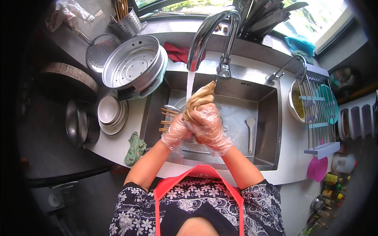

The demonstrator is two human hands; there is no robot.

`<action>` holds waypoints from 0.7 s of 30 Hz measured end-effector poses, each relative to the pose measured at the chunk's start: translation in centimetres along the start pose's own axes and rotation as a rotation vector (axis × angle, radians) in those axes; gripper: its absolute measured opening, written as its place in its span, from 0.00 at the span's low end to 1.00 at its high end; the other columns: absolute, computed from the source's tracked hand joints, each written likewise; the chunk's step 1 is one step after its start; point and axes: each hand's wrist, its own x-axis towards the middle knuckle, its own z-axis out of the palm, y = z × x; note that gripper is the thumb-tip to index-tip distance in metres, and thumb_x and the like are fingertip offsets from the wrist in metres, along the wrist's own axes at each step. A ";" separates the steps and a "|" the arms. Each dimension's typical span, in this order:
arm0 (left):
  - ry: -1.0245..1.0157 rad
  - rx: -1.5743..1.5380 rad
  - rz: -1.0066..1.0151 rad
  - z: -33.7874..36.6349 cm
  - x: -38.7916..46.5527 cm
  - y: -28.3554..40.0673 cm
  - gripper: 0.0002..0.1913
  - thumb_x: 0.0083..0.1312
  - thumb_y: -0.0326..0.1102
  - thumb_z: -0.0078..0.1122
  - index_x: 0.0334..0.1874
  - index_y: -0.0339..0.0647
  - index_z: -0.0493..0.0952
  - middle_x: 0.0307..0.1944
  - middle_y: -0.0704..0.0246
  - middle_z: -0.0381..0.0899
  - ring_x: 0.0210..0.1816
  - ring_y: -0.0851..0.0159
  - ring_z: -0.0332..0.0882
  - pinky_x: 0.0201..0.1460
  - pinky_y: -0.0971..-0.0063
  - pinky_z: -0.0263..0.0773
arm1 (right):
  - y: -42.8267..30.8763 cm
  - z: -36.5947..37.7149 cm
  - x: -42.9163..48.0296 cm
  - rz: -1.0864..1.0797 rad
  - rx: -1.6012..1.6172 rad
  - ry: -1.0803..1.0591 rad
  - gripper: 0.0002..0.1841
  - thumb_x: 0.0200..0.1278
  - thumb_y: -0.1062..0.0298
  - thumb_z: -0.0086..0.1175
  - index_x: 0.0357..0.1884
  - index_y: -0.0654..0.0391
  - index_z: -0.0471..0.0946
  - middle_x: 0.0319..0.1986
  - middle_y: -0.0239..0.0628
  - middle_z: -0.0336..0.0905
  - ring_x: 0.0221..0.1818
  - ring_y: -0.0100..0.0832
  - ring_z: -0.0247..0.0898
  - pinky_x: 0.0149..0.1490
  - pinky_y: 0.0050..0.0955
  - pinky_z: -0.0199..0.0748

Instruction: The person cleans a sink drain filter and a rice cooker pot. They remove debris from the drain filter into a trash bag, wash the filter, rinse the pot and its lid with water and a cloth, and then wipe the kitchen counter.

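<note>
Both of my hands wear clear plastic gloves and come together over the stainless steel sink. My right hand is closed around a wet tan cloth, whose twisted end sticks up past the fingers. Against its lower left side, my left hand also grips the cloth. Just left of the cloth, water runs from the chrome faucet. Wooden chopsticks and a metal spoon lie beside my left hand; dishes beneath are mostly hidden. A white spoon rests on the sink floor at right.
Left of the sink stand a steamer pot, stacked bowls and a green rag. A red cloth lies behind the sink. On the right are a small tap, a rack and a pink bowl. Knives stand by the window.
</note>
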 end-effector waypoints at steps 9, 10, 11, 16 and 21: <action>-0.144 0.015 0.034 -0.6 -1.9 1.3 0.21 0.47 0.26 0.65 0.47 0.33 0.77 0.41 0.69 0.80 0.42 0.69 0.78 0.50 0.75 0.70 | 5.7 0.9 1.3 0.374 0.262 0.003 0.08 0.56 0.73 0.57 0.39 0.63 0.78 0.35 0.39 0.75 0.38 0.32 0.74 0.44 0.27 0.71; -0.108 0.106 0.000 -1.5 -1.5 1.2 0.19 0.48 0.25 0.65 0.45 0.33 0.77 0.40 0.68 0.80 0.41 0.69 0.78 0.50 0.74 0.72 | 4.1 1.1 2.2 0.146 0.136 -0.120 0.08 0.50 0.78 0.56 0.35 0.62 0.79 0.33 0.44 0.77 0.38 0.40 0.74 0.44 0.30 0.71; 0.062 0.154 -0.013 -0.3 -1.5 1.8 0.16 0.48 0.24 0.63 0.43 0.33 0.78 0.36 0.67 0.81 0.39 0.69 0.79 0.46 0.74 0.73 | 1.2 1.7 2.8 -0.074 0.066 0.056 0.09 0.44 0.81 0.55 0.31 0.61 0.80 0.33 0.47 0.77 0.36 0.46 0.73 0.44 0.32 0.71; -0.147 0.208 0.052 -0.7 -2.1 2.2 0.24 0.47 0.33 0.69 0.47 0.32 0.77 0.40 0.67 0.80 0.44 0.69 0.76 0.52 0.74 0.69 | 2.9 -1.2 4.5 0.794 0.839 0.120 0.06 0.49 0.77 0.55 0.31 0.60 0.81 0.26 0.43 0.78 0.29 0.42 0.73 0.40 0.37 0.71; -0.088 0.276 0.151 -0.6 -1.7 1.4 0.16 0.46 0.25 0.61 0.41 0.36 0.80 0.33 0.75 0.79 0.33 0.77 0.74 0.39 0.80 0.71 | 3.8 0.6 2.6 0.122 -0.025 -0.028 0.11 0.44 0.76 0.59 0.33 0.62 0.81 0.34 0.42 0.78 0.42 0.42 0.72 0.49 0.35 0.69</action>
